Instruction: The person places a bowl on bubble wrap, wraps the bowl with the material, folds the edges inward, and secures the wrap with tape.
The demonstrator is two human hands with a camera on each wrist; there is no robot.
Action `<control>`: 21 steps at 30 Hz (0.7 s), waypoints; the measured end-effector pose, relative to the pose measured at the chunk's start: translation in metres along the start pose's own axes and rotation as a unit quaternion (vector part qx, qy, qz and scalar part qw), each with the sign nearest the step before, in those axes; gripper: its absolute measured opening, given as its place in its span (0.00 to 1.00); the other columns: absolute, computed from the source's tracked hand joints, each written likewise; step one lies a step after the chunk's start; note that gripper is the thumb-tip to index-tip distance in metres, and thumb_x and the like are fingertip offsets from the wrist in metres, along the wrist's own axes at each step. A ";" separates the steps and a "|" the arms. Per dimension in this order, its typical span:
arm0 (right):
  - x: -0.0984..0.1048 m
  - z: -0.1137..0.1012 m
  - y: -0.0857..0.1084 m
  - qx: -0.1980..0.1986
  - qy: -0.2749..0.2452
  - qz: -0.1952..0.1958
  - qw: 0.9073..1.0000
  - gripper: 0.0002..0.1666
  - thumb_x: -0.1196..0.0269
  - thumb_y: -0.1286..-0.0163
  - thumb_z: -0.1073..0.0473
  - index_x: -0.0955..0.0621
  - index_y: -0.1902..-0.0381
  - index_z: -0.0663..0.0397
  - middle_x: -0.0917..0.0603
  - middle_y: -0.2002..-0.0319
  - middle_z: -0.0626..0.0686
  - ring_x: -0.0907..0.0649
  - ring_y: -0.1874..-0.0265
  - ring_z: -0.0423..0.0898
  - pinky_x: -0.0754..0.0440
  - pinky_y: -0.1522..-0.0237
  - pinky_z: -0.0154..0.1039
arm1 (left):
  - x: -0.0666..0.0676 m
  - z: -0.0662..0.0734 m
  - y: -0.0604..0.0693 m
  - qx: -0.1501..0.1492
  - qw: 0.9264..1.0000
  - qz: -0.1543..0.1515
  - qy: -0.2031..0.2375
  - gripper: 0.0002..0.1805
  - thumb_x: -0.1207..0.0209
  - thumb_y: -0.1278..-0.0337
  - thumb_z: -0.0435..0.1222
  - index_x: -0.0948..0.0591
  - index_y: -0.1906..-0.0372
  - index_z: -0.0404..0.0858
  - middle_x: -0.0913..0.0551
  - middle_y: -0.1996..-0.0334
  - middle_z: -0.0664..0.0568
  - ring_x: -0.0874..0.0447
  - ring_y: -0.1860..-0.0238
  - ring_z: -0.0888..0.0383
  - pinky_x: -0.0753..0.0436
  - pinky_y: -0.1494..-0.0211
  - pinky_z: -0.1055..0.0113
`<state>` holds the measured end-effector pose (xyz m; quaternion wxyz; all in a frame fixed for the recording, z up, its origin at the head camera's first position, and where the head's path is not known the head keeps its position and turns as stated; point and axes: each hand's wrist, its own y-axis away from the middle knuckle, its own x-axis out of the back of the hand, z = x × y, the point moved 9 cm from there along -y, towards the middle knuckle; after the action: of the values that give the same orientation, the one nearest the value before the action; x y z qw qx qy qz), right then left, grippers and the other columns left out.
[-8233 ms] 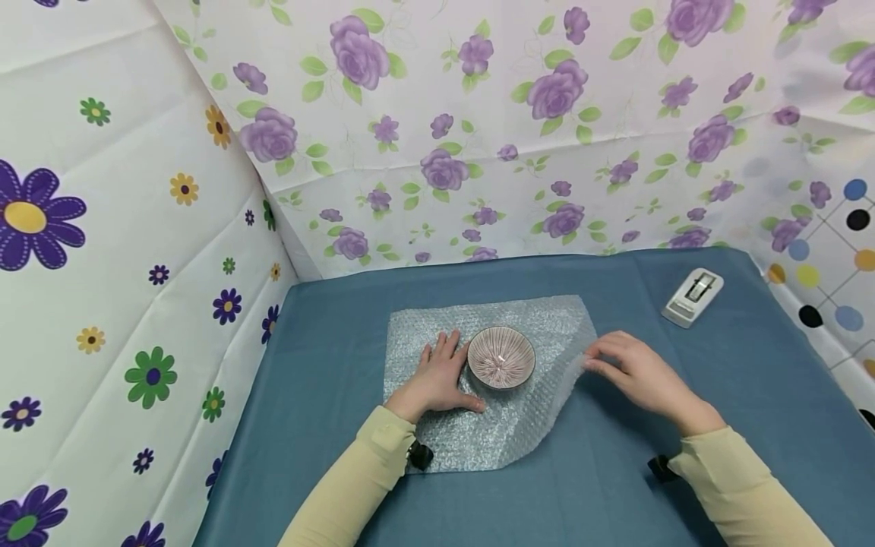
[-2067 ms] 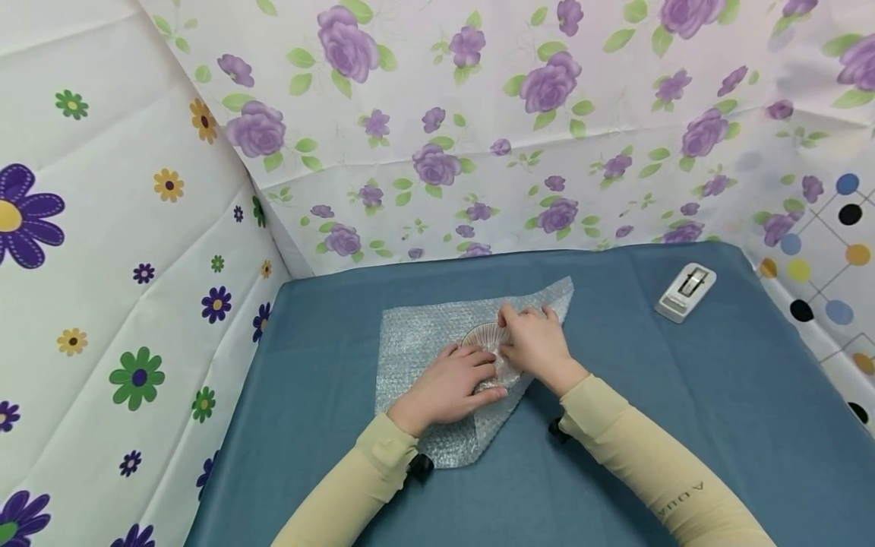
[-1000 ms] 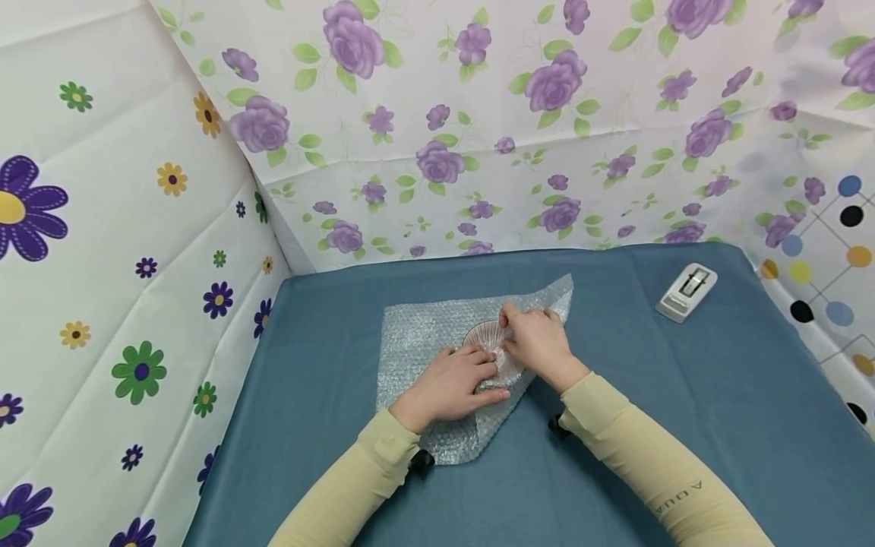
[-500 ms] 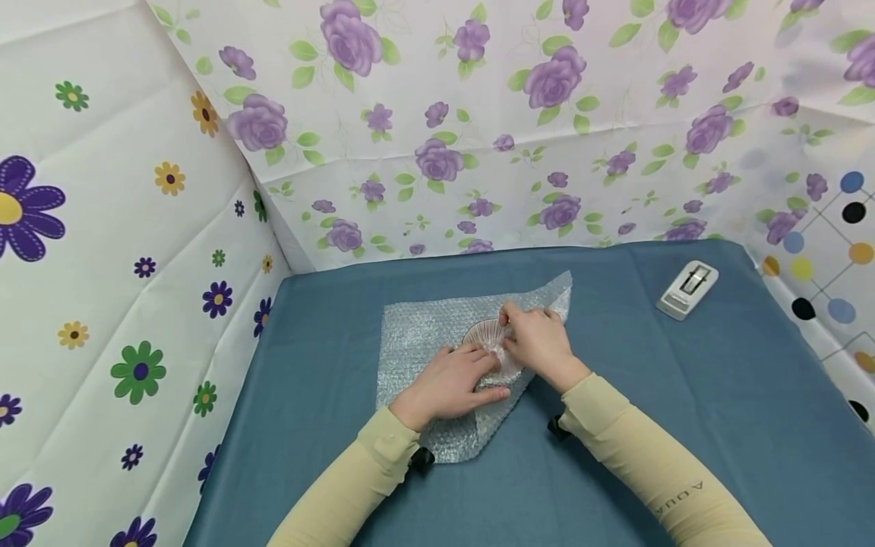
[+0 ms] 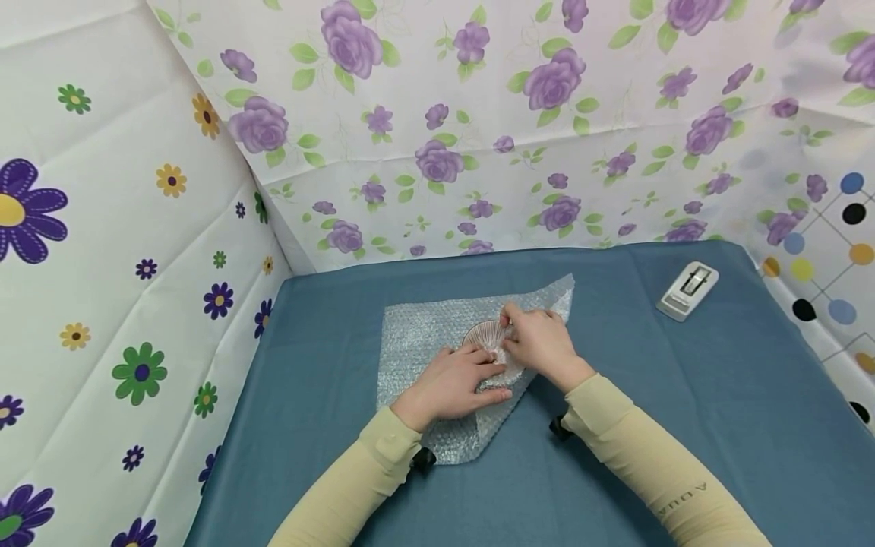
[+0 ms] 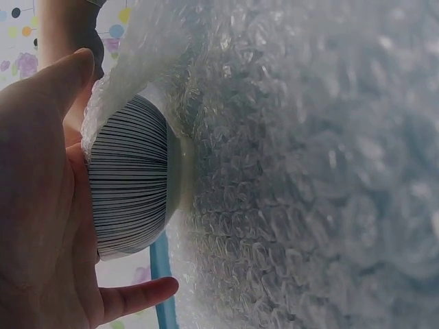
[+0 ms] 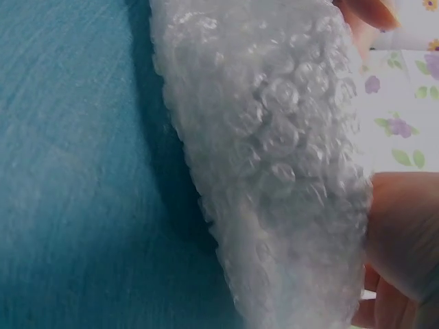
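Observation:
A small bowl (image 5: 482, 334) with fine radiating stripes stands on a sheet of bubble wrap (image 5: 415, 334). The sheet's right side is folded over part of the bowl. My left hand (image 5: 447, 386) lies across the bowl's near left side, its fingertips resting on the folded flap. Seen from the left wrist, the bowl's striped outside (image 6: 130, 181) is upright beside the palm, little finger stretched out. From the right, my right hand (image 5: 541, 343) holds the flap at the bowl with bent index finger and thumb. In the right wrist view, the wrap (image 7: 274, 137) hides most of that hand's fingertips.
A blue cloth (image 5: 328, 365) covers the table. At the back right lies a white and grey device with a small window (image 5: 687, 292). Flower-patterned curtains (image 5: 383, 182) hang behind and to the left, with a dotted one on the right.
Since the oldest frame, my right hand has brought the wrap's right edge leftward over the bowl. My left hand has moved from beside the bowl onto it. Over the last second both stay almost still.

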<state>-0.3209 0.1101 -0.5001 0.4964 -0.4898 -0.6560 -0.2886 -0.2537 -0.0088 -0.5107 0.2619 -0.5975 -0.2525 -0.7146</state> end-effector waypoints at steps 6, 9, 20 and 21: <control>0.008 0.009 0.002 0.007 -0.044 0.020 0.999 0.13 0.27 0.25 0.47 0.16 0.52 0.45 0.13 0.69 0.47 0.22 0.81 0.41 0.18 0.68 0.49 | -0.001 0.000 -0.001 0.004 1.000 -0.006 -0.003 0.34 0.54 0.20 0.67 0.21 0.24 0.56 0.22 0.27 0.56 0.29 0.25 0.53 0.25 0.30 0.38; 0.018 0.019 0.003 -0.005 -0.082 0.054 0.995 0.15 0.30 0.23 0.44 0.14 0.48 0.45 0.10 0.54 0.52 0.16 0.72 0.46 0.16 0.66 0.50 | -0.001 0.000 -0.001 0.006 1.000 -0.007 -0.003 0.34 0.54 0.20 0.67 0.21 0.24 0.56 0.21 0.28 0.55 0.28 0.25 0.53 0.25 0.30 0.38; 0.040 0.090 0.013 -0.131 -0.233 0.200 0.943 0.23 0.36 0.19 0.49 0.18 0.34 0.55 0.21 0.32 0.64 0.25 0.30 0.65 0.28 0.31 0.65 | -0.001 0.001 0.000 0.010 1.000 -0.014 -0.009 0.34 0.54 0.20 0.67 0.22 0.24 0.56 0.21 0.29 0.55 0.26 0.27 0.53 0.24 0.31 0.38; 0.039 0.098 0.014 -0.151 -0.243 0.202 0.937 0.26 0.36 0.19 0.49 0.20 0.31 0.56 0.24 0.30 0.65 0.26 0.29 0.66 0.29 0.31 0.65 | -0.001 0.001 0.000 0.010 1.000 -0.014 -0.009 0.34 0.54 0.20 0.67 0.22 0.23 0.56 0.21 0.29 0.56 0.27 0.27 0.53 0.24 0.31 0.39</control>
<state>-0.3455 0.2139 -0.4987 0.2904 -0.7363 -0.5925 -0.1498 -0.2529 -0.0076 -0.5120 0.2551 -0.5977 -0.2701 -0.7105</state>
